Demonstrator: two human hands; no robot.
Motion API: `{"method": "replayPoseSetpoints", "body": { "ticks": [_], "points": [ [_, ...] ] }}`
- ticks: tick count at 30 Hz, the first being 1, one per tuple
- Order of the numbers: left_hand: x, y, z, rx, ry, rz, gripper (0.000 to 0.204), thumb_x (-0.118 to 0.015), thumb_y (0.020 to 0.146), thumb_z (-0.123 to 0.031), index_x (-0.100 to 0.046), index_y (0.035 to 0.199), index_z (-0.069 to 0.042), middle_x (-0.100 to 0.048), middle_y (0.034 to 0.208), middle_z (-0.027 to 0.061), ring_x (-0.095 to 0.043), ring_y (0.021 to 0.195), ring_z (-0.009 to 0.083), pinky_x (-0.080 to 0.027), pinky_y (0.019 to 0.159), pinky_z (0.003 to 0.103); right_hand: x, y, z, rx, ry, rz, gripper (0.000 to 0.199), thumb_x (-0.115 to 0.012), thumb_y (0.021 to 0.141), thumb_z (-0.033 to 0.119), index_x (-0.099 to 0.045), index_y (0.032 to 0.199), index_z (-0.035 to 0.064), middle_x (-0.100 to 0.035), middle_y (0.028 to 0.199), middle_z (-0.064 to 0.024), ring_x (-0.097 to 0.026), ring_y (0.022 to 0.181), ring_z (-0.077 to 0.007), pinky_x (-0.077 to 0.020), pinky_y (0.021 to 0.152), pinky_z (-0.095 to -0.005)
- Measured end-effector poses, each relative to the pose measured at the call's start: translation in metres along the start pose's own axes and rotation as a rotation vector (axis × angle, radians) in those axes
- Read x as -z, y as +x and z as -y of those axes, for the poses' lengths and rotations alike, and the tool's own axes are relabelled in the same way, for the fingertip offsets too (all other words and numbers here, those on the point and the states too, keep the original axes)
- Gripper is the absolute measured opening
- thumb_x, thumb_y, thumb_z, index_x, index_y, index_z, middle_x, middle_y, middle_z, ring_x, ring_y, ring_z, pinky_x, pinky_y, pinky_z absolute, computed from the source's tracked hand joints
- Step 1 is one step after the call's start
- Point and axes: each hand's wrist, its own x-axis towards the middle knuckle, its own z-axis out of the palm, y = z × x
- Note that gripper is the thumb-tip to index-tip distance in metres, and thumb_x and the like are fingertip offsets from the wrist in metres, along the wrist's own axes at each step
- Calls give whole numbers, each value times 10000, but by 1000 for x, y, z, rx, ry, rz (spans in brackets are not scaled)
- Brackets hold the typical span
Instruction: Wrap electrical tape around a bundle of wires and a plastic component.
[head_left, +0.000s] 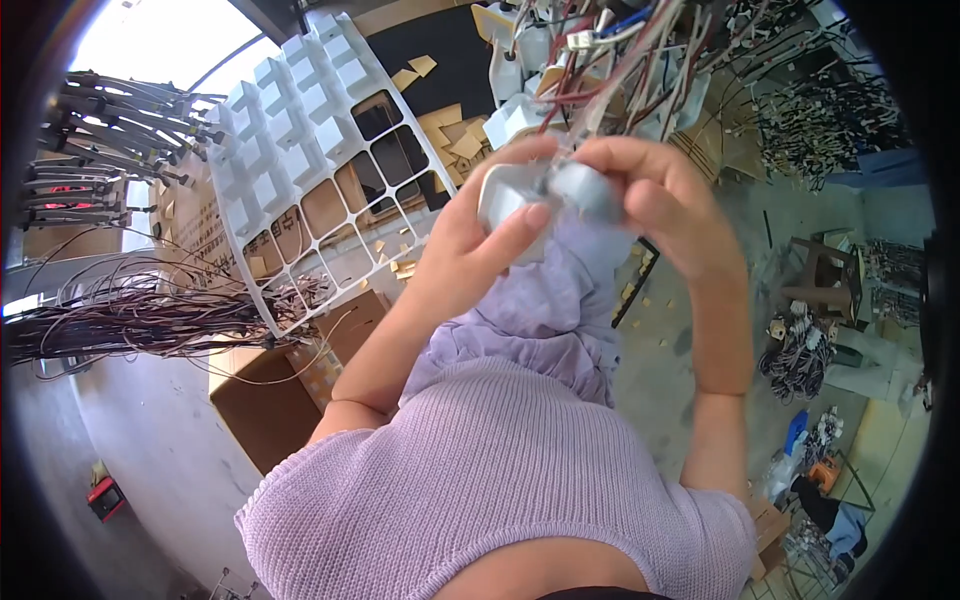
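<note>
My left hand (455, 245) is closed round a white, box-shaped plastic housing (503, 197), its thumb lying across the near side. Right beside it, my right hand (685, 205) pinches a rounded pale grey piece (590, 192) between thumb and fingers. Motion blurs that piece, so its exact kind cannot be made out. The two parts meet or nearly meet in front of my lap; whether they are joined is unclear. Just beyond my fingers lies a tangle of red and white wires (600, 95) with pale connectors, among more white housings (515, 120).
A white grid frame (345, 215) at the left carries rows of pale housings (285, 125). Dark red wires (150, 320) spread over a cardboard box (265, 400). Small yellowish pieces (445, 130) lie scattered on the dark surface. Many cable harnesses (830, 130) hang at the right.
</note>
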Motion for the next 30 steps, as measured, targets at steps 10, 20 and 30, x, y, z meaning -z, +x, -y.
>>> {"method": "replayPoseSetpoints", "body": {
  "ticks": [10,20,30],
  "points": [
    [3,-3,-22,3,-66,130,268,-684,912,-216,-614,1105,-45,-587,897,-29,-557,842,59,-445,693,209,-26,24,-22,379,-293,-260,386,-856,763,201,-617,1026,50,-581,1000,23,-508,876,-75,-419,753,-246],
    [-1,8,3,-575,540,-322,180,-697,812,-17,-677,991,-26,-583,1138,121,-579,1041,246,-475,864,323,-34,4,-23,234,-364,-369,416,-855,776,277,-688,1062,25,-570,868,-5,-587,854,-126,-467,765,-270],
    [-25,-15,8,104,-103,-195,135,-675,916,-84,-690,1020,1,-584,1175,79,-547,1101,166,-438,919,296,-42,30,-29,428,-432,-369,303,-789,773,169,-659,1017,46,-590,928,-23,-593,870,-146,-472,726,-281]
  ]
}}
